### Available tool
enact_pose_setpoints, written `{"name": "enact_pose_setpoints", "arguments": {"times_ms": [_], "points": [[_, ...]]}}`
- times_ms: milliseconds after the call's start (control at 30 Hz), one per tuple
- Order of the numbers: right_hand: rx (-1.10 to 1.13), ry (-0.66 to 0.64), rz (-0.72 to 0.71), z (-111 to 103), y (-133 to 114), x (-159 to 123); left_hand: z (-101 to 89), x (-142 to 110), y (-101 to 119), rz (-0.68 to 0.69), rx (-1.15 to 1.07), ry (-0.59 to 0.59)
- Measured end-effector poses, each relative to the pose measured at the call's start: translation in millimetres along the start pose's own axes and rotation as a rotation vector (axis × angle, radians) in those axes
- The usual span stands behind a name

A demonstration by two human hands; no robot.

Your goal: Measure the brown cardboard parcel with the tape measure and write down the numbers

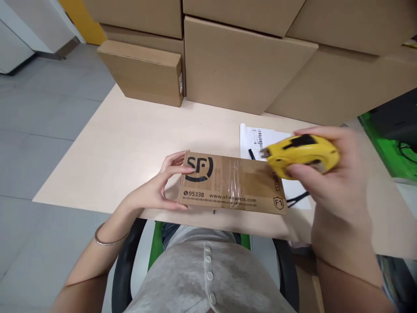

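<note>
A flat brown cardboard parcel [233, 182] with a black logo and clear tape across it lies near the front edge of the pale table [130, 134]. My left hand [159, 187] grips the parcel's left end, thumb on top and fingers on its near side. My right hand [332, 182] is raised above the parcel's right end and holds a yellow and black tape measure [301, 154], which looks blurred.
Large cardboard boxes [241, 65] are stacked along the table's far side, with a smaller box [143, 71] at the back left. A white paper sheet [257, 139] with a black pen [251, 154] lies behind the parcel. A green bin [387, 143] stands at the right.
</note>
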State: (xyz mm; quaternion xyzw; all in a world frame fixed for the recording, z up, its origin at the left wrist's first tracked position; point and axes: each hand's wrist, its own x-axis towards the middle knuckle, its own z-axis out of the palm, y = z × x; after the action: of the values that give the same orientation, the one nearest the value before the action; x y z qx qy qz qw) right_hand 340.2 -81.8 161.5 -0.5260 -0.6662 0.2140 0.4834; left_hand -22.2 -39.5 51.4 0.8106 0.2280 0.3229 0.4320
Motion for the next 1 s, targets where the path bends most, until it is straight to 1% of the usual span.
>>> {"name": "enact_pose_setpoints", "arguments": {"times_ms": [100,167,233,300,367,400,467,533,600,700,800,867,933,1000], "points": [[-0.065,-0.246,-0.191,31.3,-21.9,21.7,-1.5,5.0,-1.5,-0.014,-0.111,0.033],[-0.086,-0.409,-0.286,51.9,-35.5,31.9,0.9,11.0,-3.1,-0.032,-0.256,0.108],[-0.100,-0.584,-0.350,69.4,-46.0,37.9,5.9,18.4,-3.5,-0.083,-0.373,0.184],[-0.125,-0.726,-0.380,81.7,-52.2,40.3,11.3,25.3,-3.1,-0.166,-0.449,0.200],[-0.144,-0.786,-0.397,87.9,-53.8,40.2,14.7,30.0,-2.7,-0.217,-0.480,0.198],[-0.149,-0.787,-0.402,88.7,-53.2,39.5,15.2,31.4,-2.5,-0.217,-0.472,0.202],[-0.167,-0.759,-0.396,85.8,-49.3,37.2,14.4,32.5,-2.5,-0.175,-0.423,0.207],[-0.201,-0.721,-0.382,76.5,-42.0,34.1,12.4,32.3,-3.1,-0.126,-0.384,0.194],[-0.224,-0.698,-0.356,60.1,-30.9,30.1,10.6,31.6,-5.0,-0.087,-0.379,0.170],[-0.206,-0.672,-0.304,22.1,-8.7,20.9,8.5,30.7,-10.6,-0.035,-0.387,0.148],[-0.179,-0.559,-0.233,-23.7,12.9,6.3,5.9,31.3,-15.8,-0.001,-0.381,0.125],[-0.172,-0.471,-0.181,-50.0,23.2,-5.2,3.8,32.2,-17.2,0.011,-0.373,0.113],[-0.185,-0.400,-0.143,-68.0,30.5,-15.7,2.3,33.0,-17.4,0.022,-0.371,0.114],[-0.194,-0.362,-0.117,-76.5,36.2,-23.2,2.0,33.2,-16.8,0.022,-0.374,0.116]]}}
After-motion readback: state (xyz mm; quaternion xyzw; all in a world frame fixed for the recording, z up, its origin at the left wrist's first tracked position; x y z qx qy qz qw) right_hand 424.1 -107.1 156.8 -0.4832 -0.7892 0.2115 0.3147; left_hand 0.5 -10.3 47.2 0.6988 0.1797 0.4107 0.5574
